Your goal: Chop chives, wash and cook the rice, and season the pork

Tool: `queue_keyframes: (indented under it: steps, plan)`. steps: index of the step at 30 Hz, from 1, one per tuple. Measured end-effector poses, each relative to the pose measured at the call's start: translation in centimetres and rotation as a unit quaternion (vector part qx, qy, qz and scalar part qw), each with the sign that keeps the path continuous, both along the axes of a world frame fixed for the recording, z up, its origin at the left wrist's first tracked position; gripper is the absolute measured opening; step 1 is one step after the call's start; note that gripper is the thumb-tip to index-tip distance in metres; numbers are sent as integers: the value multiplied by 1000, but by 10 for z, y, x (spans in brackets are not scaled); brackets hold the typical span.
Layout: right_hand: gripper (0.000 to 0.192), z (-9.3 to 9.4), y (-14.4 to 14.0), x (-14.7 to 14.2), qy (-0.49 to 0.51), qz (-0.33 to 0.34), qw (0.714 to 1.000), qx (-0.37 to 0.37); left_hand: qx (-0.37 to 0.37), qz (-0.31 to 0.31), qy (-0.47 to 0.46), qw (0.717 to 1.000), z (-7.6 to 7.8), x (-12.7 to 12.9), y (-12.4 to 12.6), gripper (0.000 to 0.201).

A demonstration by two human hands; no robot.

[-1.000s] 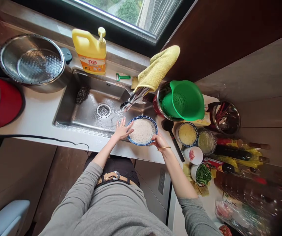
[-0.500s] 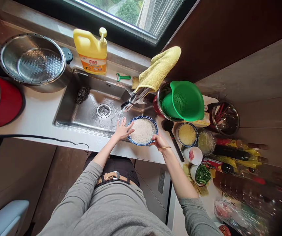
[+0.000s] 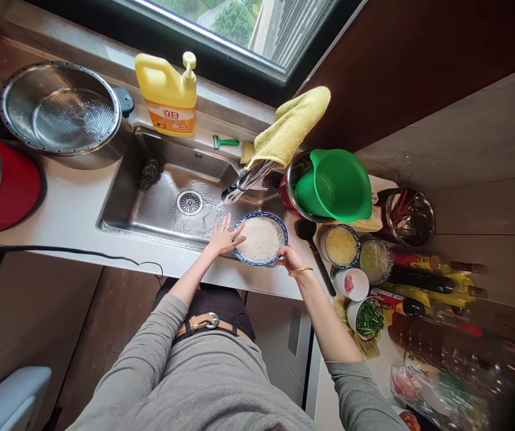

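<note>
Blue-and-white patterned bowl (image 3: 257, 263), filled with white grains (image 3: 261, 237), sits just right of the frame's centre, over the near edge of the stainless-steel sink (image 3: 147, 211); whether it rests there cannot be told. The right hand (image 3: 290, 257) has its grip on the bowl's lower-right rim, grasping it with the thumb on top. The left hand (image 3: 224, 238) is spread at the left rim, fingers apart, its grip released, thumb side against the edge. Above the bowl, the chrome faucet (image 3: 243, 183), draped with a yellow cloth (image 3: 290, 129), points down into the sink. A dark wire scrubber (image 3: 151, 173) lies in the basin's upper left. Right of the bowl, a black long-handled utensil (image 3: 321, 258) lies on the white counter (image 3: 279, 284), below a green plastic colander (image 3: 351, 182).
</note>
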State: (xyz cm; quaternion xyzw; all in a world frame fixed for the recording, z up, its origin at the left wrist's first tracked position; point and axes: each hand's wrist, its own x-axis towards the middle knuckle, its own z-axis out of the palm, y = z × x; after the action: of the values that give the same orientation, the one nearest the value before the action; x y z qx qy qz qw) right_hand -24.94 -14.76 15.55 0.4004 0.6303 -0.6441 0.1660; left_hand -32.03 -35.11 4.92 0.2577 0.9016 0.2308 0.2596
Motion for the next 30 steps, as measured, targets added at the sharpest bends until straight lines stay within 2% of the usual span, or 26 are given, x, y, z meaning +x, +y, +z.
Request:
queue_keyframes:
  steps: [6,15,30]
  plan:
    - [74,-1,0,0,3,0,1000,0,-5,-4,-1,1000,2,0,0,65]
    - [85,0,1,-1,-1,-3,1000,-2,-1,-4,-6,1000,1,0,2,66]
    - [87,3,3,-1,-4,-4,1000,18,25,7,-15,1000,-1,2,8,64]
